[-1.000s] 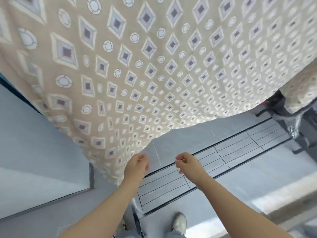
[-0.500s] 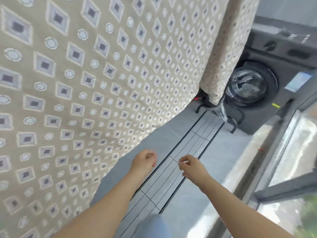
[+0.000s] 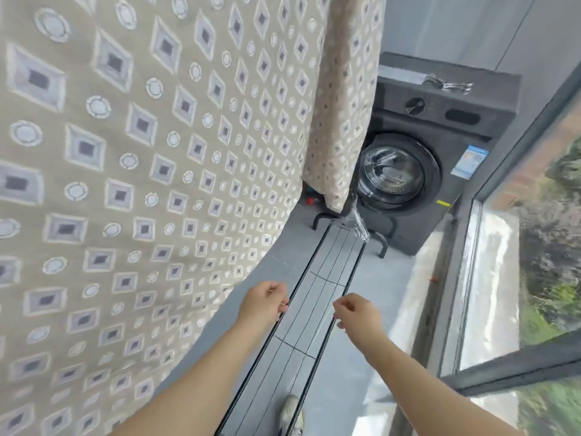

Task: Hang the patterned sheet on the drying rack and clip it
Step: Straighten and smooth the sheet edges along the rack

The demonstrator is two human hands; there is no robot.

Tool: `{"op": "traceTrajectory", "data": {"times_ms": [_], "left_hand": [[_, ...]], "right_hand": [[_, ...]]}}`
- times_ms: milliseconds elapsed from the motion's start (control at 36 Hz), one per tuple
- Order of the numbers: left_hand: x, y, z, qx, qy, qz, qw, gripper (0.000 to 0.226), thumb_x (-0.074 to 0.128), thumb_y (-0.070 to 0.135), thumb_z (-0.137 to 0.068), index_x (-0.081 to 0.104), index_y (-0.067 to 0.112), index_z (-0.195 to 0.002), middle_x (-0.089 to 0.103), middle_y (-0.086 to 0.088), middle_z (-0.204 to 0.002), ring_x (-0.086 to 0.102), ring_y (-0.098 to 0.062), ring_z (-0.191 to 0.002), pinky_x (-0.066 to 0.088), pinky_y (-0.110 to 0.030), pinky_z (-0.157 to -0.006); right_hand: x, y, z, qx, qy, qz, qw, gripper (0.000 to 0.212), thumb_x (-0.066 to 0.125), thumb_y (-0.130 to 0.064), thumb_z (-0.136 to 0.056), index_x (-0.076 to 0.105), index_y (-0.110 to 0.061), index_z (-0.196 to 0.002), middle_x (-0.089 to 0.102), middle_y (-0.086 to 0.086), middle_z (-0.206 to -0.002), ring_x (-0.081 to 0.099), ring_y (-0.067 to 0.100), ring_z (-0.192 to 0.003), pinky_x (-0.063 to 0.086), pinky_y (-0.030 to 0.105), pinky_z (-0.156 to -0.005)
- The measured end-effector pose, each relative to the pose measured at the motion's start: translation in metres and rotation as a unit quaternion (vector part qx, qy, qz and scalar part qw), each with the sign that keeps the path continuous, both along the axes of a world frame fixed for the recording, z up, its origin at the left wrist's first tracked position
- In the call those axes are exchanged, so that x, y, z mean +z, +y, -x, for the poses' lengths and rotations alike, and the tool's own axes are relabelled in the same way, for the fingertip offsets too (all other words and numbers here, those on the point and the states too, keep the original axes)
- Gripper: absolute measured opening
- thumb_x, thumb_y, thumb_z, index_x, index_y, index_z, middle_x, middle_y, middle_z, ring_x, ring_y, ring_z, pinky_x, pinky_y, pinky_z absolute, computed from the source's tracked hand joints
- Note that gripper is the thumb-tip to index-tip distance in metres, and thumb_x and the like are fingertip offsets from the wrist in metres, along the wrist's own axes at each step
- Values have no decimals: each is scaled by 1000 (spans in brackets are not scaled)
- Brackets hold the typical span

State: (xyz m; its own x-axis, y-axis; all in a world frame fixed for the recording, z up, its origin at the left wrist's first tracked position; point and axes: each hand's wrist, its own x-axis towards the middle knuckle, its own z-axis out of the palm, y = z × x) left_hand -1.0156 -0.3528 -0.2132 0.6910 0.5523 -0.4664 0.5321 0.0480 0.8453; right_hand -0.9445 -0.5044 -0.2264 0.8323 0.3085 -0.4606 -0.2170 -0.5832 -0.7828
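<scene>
The patterned sheet (image 3: 132,171), beige with grey diamonds and white circles, hangs down over the left half of the view, and a second fold (image 3: 341,114) of it hangs farther back. Below runs the drying rack's black lower frame (image 3: 333,259) with thin bars, from my feet toward the washer. My left hand (image 3: 265,302) is curled shut at the frame's left rail, just right of the sheet's edge. My right hand (image 3: 358,313) is pinched shut above the right rail. Nothing shows in either hand. The rack's top and any clips are hidden.
A dark front-loading washing machine (image 3: 415,165) stands at the far end behind the rack's curved feet (image 3: 382,247). Plastic wrap (image 3: 358,226) clings to the rack's far end. A glass window wall (image 3: 503,253) runs along the right. My shoe (image 3: 290,413) rests on the grey floor.
The view has swung right, bringing the washer and window into sight. My hands have drawn apart to either rail of the rack, and the left hand has come off the sheet's lower edge.
</scene>
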Motion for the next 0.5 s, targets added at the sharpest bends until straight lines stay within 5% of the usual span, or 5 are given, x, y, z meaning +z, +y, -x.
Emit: {"op": "traceTrajectory", "data": {"times_ms": [139, 333, 500], "left_hand": [[7, 24, -71, -28, -5, -20, 999, 17, 50, 20, -92, 55, 23, -75, 60, 3, -72, 60, -18, -76, 46, -32, -83], [17, 24, -161, -65, -23, -15, 997, 20, 49, 17, -93, 53, 21, -74, 58, 3, -71, 56, -11, -64, 42, -26, -70], [19, 25, -239, -87, -30, -26, 995, 15, 51, 17, -91, 56, 21, -78, 61, 4, -73, 58, -12, -67, 43, -30, -76]], "right_hand": [[14, 25, -62, -16, -20, -3, 1000, 19, 44, -16, -91, 55, -22, -76, 59, 1, -79, 55, 18, -70, 41, 23, -55], [25, 26, -135, -67, -11, -42, 997, 20, 45, -12, -89, 56, -20, -75, 58, 0, -76, 53, 12, -62, 41, 18, -51], [18, 11, -201, -93, 11, -56, 994, 22, 42, -8, -89, 54, -16, -73, 56, 1, -76, 52, 12, -61, 36, 18, -51]]}}
